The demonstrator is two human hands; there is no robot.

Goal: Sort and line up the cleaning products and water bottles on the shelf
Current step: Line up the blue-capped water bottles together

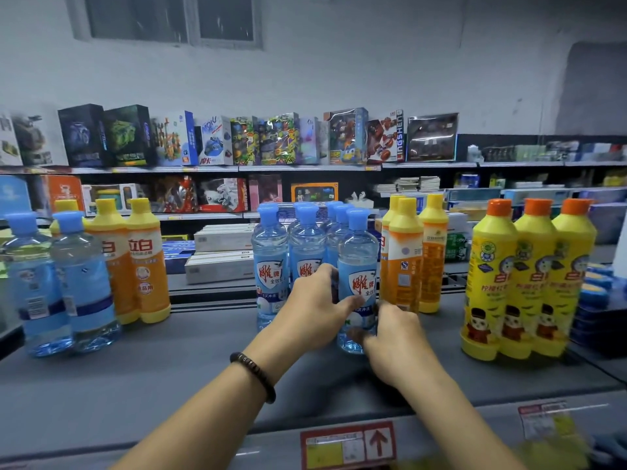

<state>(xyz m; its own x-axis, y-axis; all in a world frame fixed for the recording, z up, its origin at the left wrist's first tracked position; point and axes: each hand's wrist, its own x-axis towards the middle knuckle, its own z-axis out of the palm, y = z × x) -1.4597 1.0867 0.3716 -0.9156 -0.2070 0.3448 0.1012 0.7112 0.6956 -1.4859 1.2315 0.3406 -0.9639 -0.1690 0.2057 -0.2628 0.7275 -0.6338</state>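
A clear blue-capped bottle (358,259) with a red-and-blue label stands at the front of a cluster of several like bottles (271,262) in the middle of the grey shelf (169,361). My left hand (315,303) grips its left side with the thumb across the label. My right hand (393,334) holds its base from the right. Two clear bottles (68,283) and orange yellow-capped bottles (142,259) stand at the left. More orange bottles (410,256) stand right of the cluster, and three yellow orange-capped bottles (522,279) stand at the far right.
Behind the shelf run further shelves with toy boxes (278,140) and flat white boxes (220,252). Blue-and-yellow items (600,286) are stacked at the right edge. A red price tag with an arrow (349,442) sits on the shelf's front lip.
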